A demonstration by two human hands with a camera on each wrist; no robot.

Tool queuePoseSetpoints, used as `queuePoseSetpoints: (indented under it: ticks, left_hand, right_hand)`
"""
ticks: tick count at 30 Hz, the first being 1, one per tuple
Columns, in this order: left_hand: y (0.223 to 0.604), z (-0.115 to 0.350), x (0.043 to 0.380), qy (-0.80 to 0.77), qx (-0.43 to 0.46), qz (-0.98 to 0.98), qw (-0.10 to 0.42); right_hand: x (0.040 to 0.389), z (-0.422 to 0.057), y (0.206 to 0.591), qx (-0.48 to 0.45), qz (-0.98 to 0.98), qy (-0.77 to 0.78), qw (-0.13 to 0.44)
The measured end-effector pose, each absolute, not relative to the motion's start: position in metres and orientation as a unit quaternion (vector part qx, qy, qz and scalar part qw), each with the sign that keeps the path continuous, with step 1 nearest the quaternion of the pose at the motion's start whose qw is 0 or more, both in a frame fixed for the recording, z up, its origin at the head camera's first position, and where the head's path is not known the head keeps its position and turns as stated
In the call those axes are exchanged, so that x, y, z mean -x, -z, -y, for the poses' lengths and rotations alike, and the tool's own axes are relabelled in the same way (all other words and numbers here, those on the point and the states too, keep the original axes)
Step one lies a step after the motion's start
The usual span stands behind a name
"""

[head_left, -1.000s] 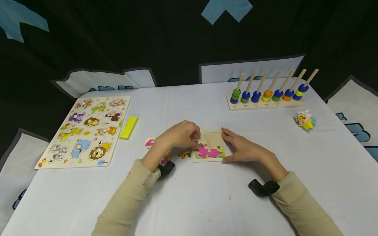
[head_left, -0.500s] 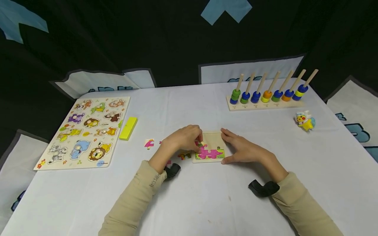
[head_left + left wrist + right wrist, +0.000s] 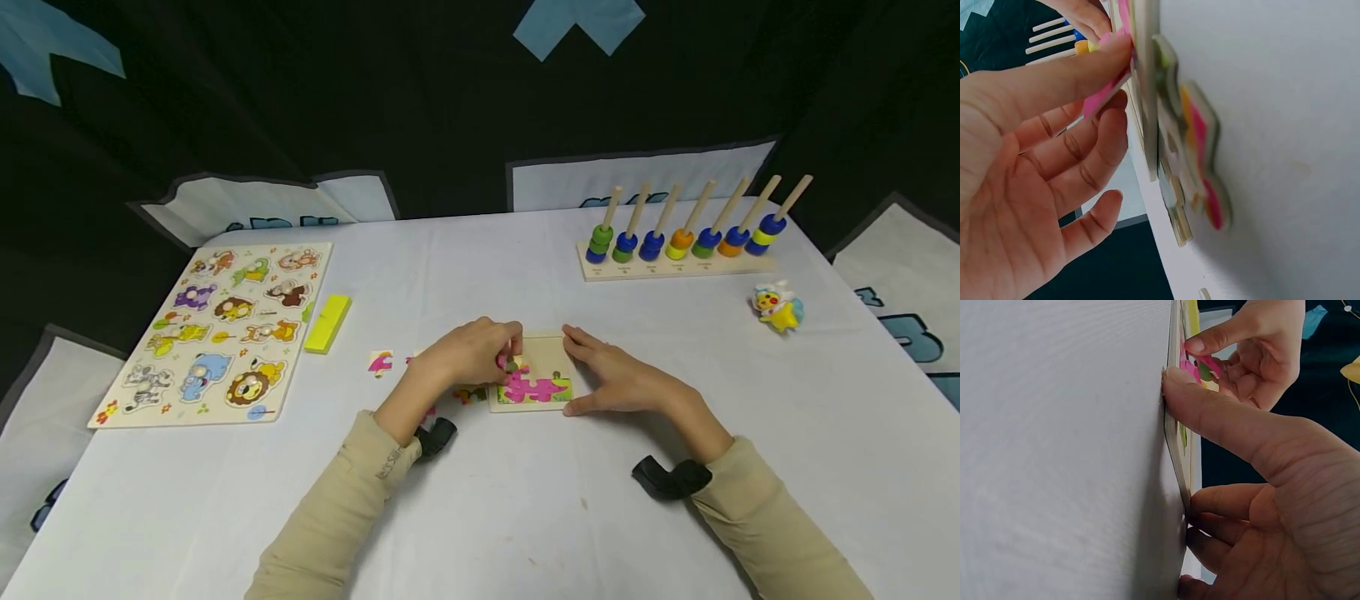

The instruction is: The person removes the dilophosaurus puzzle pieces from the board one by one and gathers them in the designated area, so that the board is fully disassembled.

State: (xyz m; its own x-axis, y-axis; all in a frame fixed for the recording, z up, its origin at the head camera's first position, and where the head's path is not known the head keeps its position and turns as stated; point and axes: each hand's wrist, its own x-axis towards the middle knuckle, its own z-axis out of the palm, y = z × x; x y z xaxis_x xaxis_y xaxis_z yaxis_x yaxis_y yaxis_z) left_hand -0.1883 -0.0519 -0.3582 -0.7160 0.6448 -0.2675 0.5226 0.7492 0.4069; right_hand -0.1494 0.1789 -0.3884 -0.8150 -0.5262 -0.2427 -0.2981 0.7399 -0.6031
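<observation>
Head view: puzzle tray (image 3: 544,353) on white cloth (image 3: 525,483), black curtain (image 3: 360,100) behind

The left fingers (image 3: 514,335) cover a corner of the puzzle board (image 3: 543,352), and nearby loose pieces (image 3: 469,395) seem partly hidden.

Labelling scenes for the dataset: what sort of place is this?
Probably an indoor tabletop play or filming setup: a dark cloth backdrop, a white-covered table, and toys including an animal puzzle board.
</observation>
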Motion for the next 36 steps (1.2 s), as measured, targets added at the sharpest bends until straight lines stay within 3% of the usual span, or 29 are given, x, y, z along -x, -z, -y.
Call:
queuePoseSetpoints:
  ticks: [21,27,36]
  left_hand:
    - [0.3595,0.0503,0.1871,-0.168,-0.388,-0.898,0.126]
    - [0.3572,0.0513,0.1866,-0.19,-0.372,-0.9,0.125]
    - [0.3537,0.0562,0.188,-0.224,-0.348,-0.908,0.064]
  right_hand:
    - [0.1482,-0.178,0.3867,0.226,-0.91,0.282,0.2]
    - [0.1484,-0.1779,0.3872,0.225,-0.911,0.282,0.2]
    - [0.1495,-0.1783,0.3888,0.233,-0.908,0.286,0.197]
